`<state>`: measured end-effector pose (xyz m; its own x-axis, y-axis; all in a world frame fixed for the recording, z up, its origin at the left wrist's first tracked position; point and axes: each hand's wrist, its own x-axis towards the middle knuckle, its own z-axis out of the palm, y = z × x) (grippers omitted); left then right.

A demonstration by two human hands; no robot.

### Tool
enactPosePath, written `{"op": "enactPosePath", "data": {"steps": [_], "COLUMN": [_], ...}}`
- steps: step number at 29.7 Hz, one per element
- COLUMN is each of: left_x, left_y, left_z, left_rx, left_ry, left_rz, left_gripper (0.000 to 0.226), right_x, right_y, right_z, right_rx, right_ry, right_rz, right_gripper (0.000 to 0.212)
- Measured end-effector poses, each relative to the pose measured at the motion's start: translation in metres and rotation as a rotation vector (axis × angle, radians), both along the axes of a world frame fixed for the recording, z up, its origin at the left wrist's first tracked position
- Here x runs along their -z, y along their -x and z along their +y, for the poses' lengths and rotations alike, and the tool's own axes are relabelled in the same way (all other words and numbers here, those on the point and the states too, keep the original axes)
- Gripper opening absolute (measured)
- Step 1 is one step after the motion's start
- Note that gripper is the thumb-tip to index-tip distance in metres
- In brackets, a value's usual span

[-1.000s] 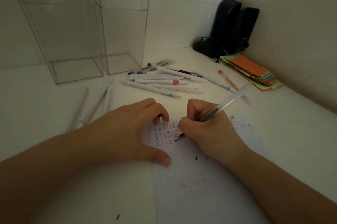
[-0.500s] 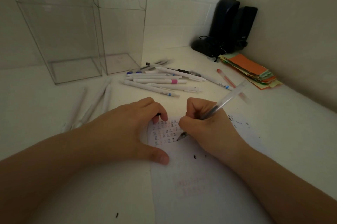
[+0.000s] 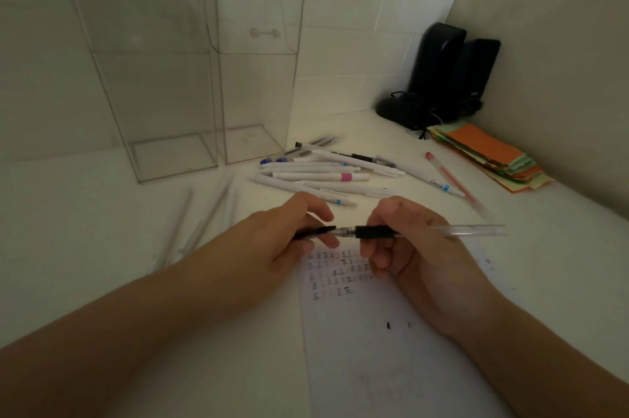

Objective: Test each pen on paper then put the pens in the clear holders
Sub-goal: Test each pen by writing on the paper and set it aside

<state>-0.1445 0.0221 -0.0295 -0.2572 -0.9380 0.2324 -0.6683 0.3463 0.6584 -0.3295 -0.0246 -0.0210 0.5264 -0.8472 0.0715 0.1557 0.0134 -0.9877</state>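
Observation:
My right hand (image 3: 401,244) grips a clear pen with a black grip (image 3: 425,232), held level above the paper (image 3: 374,349). My left hand (image 3: 289,233) pinches the pen's black cap (image 3: 315,232) at the tip end; cap and tip meet between the hands. Small test marks cover the top of the paper. Two tall clear holders (image 3: 163,77) (image 3: 258,70) stand at the back left, both bare inside. A heap of white pens (image 3: 316,172) lies before them. A red pen (image 3: 452,181) lies to the right.
Several pale pens (image 3: 190,227) lie on the white table at the left. A stack of coloured paper slips (image 3: 490,155) sits by the right wall. Two black speakers (image 3: 449,73) with cables stand in the back corner.
My right hand lifted the pen off the paper and turned it level. My left hand rose from the sheet and brought the cap to the pen's tip.

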Motion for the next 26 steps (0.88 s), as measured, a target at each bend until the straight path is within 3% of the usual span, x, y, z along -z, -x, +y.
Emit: {"op": "enactPosePath", "data": {"steps": [9,12,13,16,19,22,26], "left_x": [-0.001,-0.003,-0.002,-0.003,-0.005,-0.008,-0.005], "left_y": [0.006,0.009,0.009,0.006,0.009,0.01,0.012], "left_z": [0.002,0.005,0.005,0.001,0.003,0.006,0.009], "left_rx": [0.033,0.007,-0.014,-0.05,-0.029,0.02,0.02], "left_ry": [0.063,0.119,0.152,0.324,0.439,0.435,0.294], "left_rz": [-0.078,-0.1,-0.137,-0.372,-0.398,-0.375,-0.292], "left_gripper": [0.034,0.023,0.016,0.032,0.033,0.032,0.028], "right_x": [0.0,0.001,0.001,0.001,0.0,-0.001,-0.004], "right_y": [-0.002,-0.002,-0.002,-0.002,-0.003,-0.005,-0.007], "right_z": [0.003,0.003,0.003,0.003,0.006,0.008,0.009], "right_rx": [0.007,-0.001,-0.008,-0.004,0.036,0.043,0.027], "right_ry": [0.09,0.138,0.153,0.191,0.238,0.254,0.24], "right_rz": [0.1,0.144,0.142,0.115,0.113,0.123,0.175], "right_gripper": [0.025,0.024,0.024,0.029,0.035,0.034,0.036]}}
